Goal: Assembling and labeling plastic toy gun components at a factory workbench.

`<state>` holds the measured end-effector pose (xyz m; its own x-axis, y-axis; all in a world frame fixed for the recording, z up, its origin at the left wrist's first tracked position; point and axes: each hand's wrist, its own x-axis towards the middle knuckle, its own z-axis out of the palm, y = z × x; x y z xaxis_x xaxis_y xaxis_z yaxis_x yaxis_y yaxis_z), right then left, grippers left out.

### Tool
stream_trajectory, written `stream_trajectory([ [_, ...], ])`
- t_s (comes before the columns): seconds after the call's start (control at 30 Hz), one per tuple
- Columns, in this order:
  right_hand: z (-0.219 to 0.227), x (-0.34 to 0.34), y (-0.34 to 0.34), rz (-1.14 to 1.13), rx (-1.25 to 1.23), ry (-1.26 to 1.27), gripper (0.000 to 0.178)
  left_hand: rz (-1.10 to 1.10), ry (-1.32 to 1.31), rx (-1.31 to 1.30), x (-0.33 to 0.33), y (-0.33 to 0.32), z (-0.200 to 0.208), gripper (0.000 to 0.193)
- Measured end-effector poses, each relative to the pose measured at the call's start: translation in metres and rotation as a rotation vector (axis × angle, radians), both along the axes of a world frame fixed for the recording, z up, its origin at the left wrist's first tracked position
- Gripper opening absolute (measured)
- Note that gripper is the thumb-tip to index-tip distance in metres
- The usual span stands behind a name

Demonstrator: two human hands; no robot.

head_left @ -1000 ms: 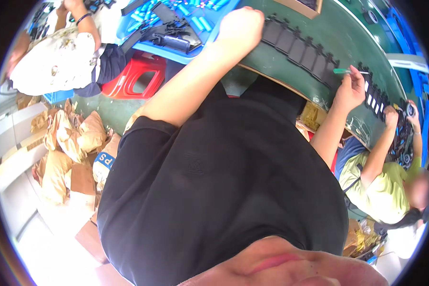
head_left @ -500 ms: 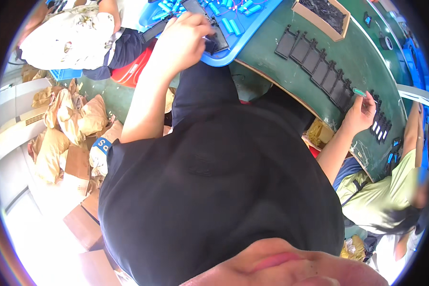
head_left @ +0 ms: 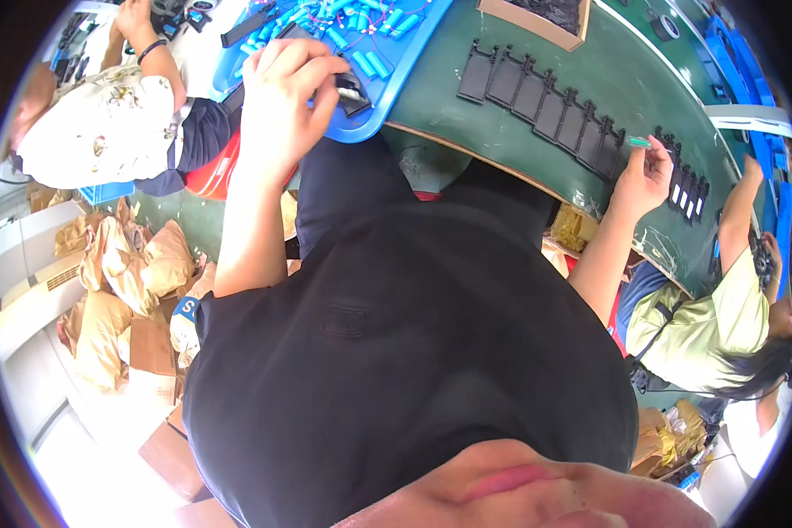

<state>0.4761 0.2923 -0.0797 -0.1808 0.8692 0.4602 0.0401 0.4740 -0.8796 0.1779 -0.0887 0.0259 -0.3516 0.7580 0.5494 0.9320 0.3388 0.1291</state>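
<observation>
At the upper left, my left hand (head_left: 283, 101) is over the near end of a blue plastic tray (head_left: 359, 130), its fingers curled round a black plastic part (head_left: 352, 93). The grip itself is partly hidden by the back of the hand. Blue cylindrical cells (head_left: 371, 65) with thin wires lie in the tray. To the right, over the green table, my right hand (head_left: 644, 179) pinches a small flat green piece (head_left: 639, 142) between thumb and fingers. Close to it, a row of flat black plastic cases (head_left: 575, 125) stretches off to the upper left.
Smaller black parts with white patches (head_left: 685, 195) lie beyond my right hand. A cardboard box (head_left: 537, 26) of black pieces sits at the table's far side. A co-worker in light green (head_left: 704, 326) is at right, another in a patterned top (head_left: 97, 132) at left. Brown paper bags (head_left: 106, 326) crowd the floor.
The view has shifted, so table and tray sit further left. My left hand has turned with the black part, which now tilts beside the fingertips. The right hand keeps the green piece.
</observation>
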Motion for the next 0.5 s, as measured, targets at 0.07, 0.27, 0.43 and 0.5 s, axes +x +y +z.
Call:
stream_trajectory([
  [0.07,0.002,-0.002,-0.001,0.007,-0.030,0.017,0.024,-0.140,0.013,0.044,0.007,0.021,0.010,0.026],
  [0.27,0.005,-0.004,-0.003,0.031,-0.046,0.027,0.023,-0.302,0.230,-0.212,0.026,0.093,-0.004,0.013],
  [0.43,-0.001,0.003,-0.002,0.103,-0.083,0.121,0.021,-0.261,0.188,-0.564,0.020,0.118,-0.024,0.023],
  [0.5,-0.002,0.008,-0.001,0.109,-0.109,0.142,0.021,-0.268,0.203,-0.512,0.016,0.119,-0.031,0.028],
])
